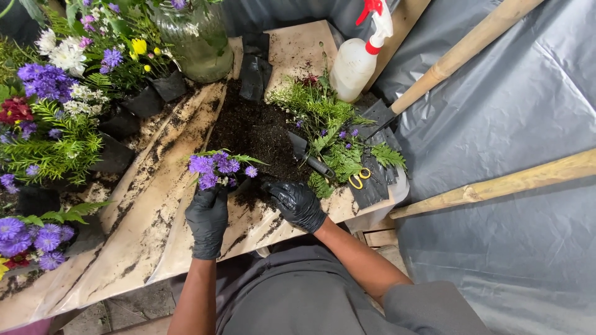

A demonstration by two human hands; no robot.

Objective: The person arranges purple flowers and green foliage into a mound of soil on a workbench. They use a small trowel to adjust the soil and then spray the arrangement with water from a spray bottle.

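Observation:
My left hand [207, 218], in a black glove, grips the base of a small plant with purple flowers [218, 167] and holds it upright over the soiled table [149, 217]. My right hand [297, 203], also gloved in black, rests with curled fingers on the near edge of a pile of dark soil [257, 133], just right of the plant. Whether it holds soil is hidden.
A small trowel [309, 158], yellow-handled scissors [358, 180] and cut greenery [332, 127] lie right of the soil. A spray bottle [357, 59], glass jar [197, 40] and black plastic bags stand behind. Potted flowers [56, 118] crowd the left. Wooden poles [472, 43] lean at right.

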